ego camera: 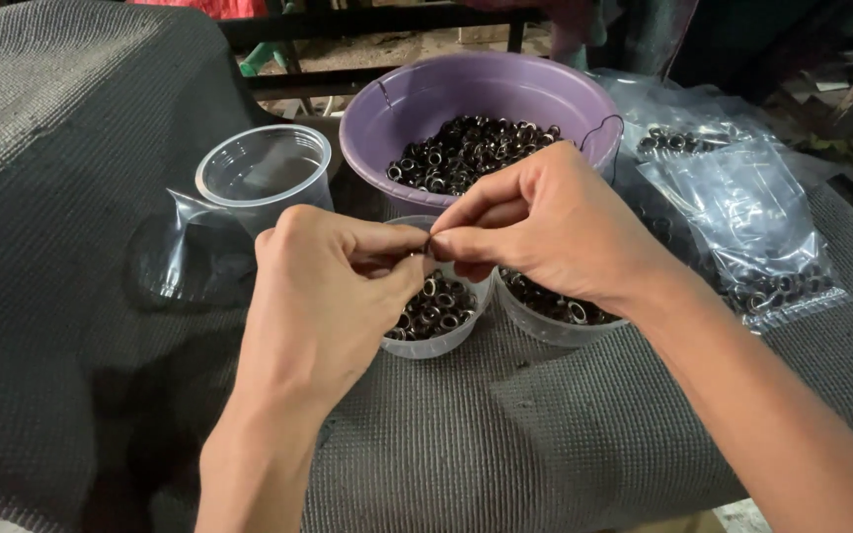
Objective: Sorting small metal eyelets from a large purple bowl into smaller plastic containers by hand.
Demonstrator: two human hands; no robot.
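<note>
My left hand [333, 286] and my right hand [545, 222] meet fingertip to fingertip above two clear plastic cups. Between thumbs and forefingers they pinch a small dark metal eyelet [429, 247]. The cup under my left hand [441, 316] holds several black-and-silver eyelets. The second cup [555, 314] under my right hand holds more of them and is partly hidden by the hand. Behind both stands a purple plastic bowl [387, 114] with a heap of the same eyelets.
An empty clear cup [264, 173] stands at the left, with an open small plastic bag [175, 252] lying beside it. Clear bags of eyelets [752, 227] lie at the right. Everything rests on a grey textured mat [505, 434].
</note>
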